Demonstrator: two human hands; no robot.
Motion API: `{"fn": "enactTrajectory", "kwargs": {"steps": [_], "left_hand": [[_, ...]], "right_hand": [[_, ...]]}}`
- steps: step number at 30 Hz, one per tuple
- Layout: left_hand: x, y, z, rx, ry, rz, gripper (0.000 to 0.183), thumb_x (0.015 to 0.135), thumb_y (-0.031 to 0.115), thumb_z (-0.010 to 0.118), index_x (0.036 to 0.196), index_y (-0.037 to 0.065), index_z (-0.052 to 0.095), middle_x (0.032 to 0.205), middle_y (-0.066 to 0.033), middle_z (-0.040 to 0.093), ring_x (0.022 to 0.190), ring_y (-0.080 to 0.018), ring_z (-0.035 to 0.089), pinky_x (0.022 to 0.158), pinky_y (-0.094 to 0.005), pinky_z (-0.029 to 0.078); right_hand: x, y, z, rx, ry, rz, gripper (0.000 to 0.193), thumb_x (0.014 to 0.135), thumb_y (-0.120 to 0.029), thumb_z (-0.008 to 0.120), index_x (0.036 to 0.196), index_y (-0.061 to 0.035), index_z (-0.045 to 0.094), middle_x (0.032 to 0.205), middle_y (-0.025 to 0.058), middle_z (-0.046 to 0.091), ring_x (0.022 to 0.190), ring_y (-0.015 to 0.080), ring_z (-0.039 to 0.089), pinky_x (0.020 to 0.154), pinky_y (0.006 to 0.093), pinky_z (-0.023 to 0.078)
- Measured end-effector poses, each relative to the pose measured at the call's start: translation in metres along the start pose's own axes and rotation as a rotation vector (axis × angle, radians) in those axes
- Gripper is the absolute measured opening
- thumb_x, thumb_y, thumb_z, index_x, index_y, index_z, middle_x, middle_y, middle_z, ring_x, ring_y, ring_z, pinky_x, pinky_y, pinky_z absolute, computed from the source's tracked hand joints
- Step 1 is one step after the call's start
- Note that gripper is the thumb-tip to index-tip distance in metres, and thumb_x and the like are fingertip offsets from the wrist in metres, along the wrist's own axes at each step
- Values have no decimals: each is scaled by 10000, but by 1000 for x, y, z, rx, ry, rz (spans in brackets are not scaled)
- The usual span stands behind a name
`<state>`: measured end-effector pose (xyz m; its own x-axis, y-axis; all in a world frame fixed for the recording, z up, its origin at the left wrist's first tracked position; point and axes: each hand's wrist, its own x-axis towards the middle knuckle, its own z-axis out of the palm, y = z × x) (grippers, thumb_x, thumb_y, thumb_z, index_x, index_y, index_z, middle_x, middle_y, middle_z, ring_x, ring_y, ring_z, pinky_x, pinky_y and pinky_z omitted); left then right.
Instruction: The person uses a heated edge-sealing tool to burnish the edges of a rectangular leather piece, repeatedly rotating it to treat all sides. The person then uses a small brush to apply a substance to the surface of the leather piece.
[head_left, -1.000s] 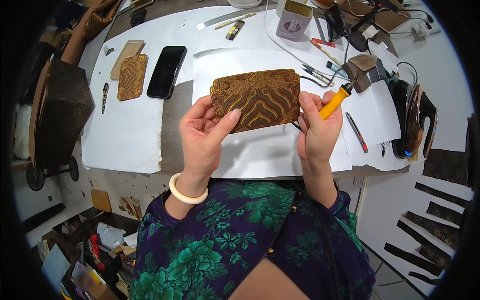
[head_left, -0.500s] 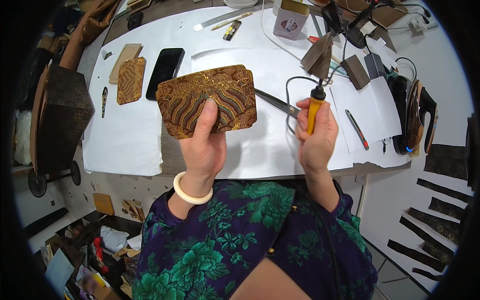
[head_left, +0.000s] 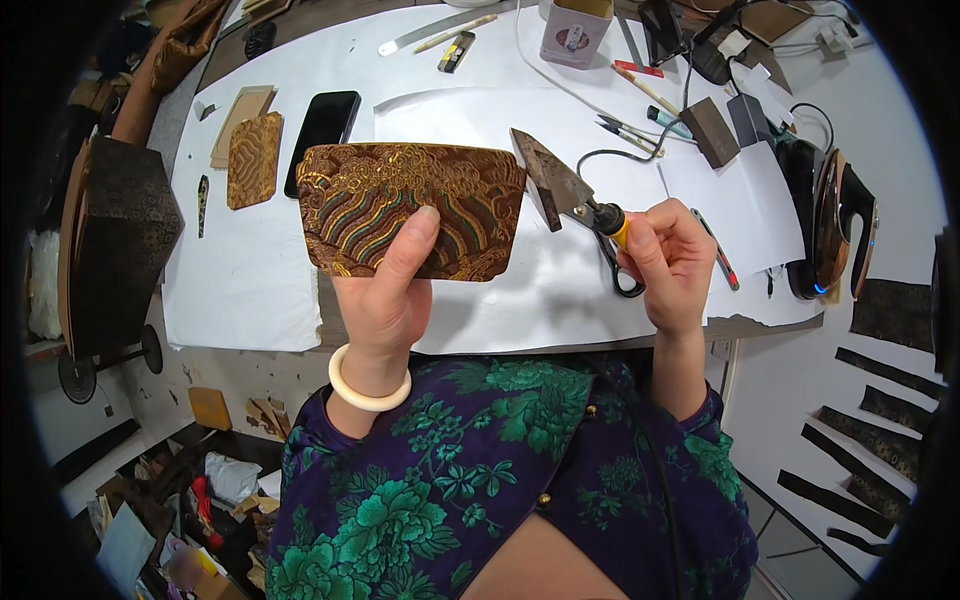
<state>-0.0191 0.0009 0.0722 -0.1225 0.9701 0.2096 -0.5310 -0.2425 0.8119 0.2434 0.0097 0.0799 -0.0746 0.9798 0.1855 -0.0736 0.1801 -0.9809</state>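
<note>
My left hand grips a brocade-covered panel, brown with gold and multicoloured wave patterns. The thumb lies across its front; the fingers are hidden behind it. My right hand is closed around the yellow handle of a small triangular hand iron with a metal plate and black collar. Its plate points left, close to the panel's right edge, and I cannot tell whether the two touch. Behind the iron lie scissors, mostly hidden, with a black handle loop showing.
White paper covers the table. A smaller patterned piece and a black phone lie left. At the right are a red-tipped cutter, a dark block and a clothes iron. A tin stands at the back.
The hand iron has swung from pointing up to pointing left toward the panel. My right hand has moved right and slightly down. The panel has shifted slightly left and levelled out.
</note>
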Motion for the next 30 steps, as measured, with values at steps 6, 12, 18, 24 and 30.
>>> {"fn": "enactTrajectory", "kwargs": {"steps": [6, 12, 18, 24, 30], "left_hand": [[2, 16, -5, 67, -4, -28, 441, 977, -27, 626, 1408, -29, 530, 1292, -150, 663, 1180, -263, 677, 1051, -426, 551], [3, 17, -12, 127, -26, 29, 455, 972, -38, 619, 1416, -45, 519, 1304, -177, 659, 1205, -286, 672, 1067, -443, 548], [6, 15, -22, 30, -63, -21, 468, 966, -54, 610, 1422, -52, 506, 1310, -192, 658, 1214, -303, 672, 1068, -453, 552], [9, 18, -28, 91, -92, -27, 469, 965, -55, 606, 1422, -60, 498, 1298, -197, 664, 1184, -303, 689, 1052, -450, 564], [13, 18, -34, 138, -91, 4, 442, 981, -25, 597, 1411, -63, 503, 1288, -204, 669, 1156, -312, 706, 1012, -440, 590]], "right_hand": [[3, -6, -12, 81, -85, 160, 200, 1044, -171, 714, 957, 4, 671, 711, -19, 611, 615, 13, 488, 551, 189, 357], [-2, -29, -3, -52, -41, 119, 238, 1046, -193, 716, 892, -27, 640, 677, -50, 567, 595, 0, 451, 530, 198, 324], [8, -34, -10, 11, -154, 337, 264, 1055, -211, 705, 871, -47, 613, 652, -66, 530, 554, -6, 410, 497, 204, 274], [14, -53, -16, -7, -201, 359, 272, 1051, -230, 708, 859, -63, 613, 619, -84, 499, 511, -7, 368, 476, 209, 233], [32, -52, -14, -201, -312, 411, 330, 1054, -290, 697, 814, -81, 608, 574, -94, 463, 494, -13, 357, 467, 224, 209]]}}
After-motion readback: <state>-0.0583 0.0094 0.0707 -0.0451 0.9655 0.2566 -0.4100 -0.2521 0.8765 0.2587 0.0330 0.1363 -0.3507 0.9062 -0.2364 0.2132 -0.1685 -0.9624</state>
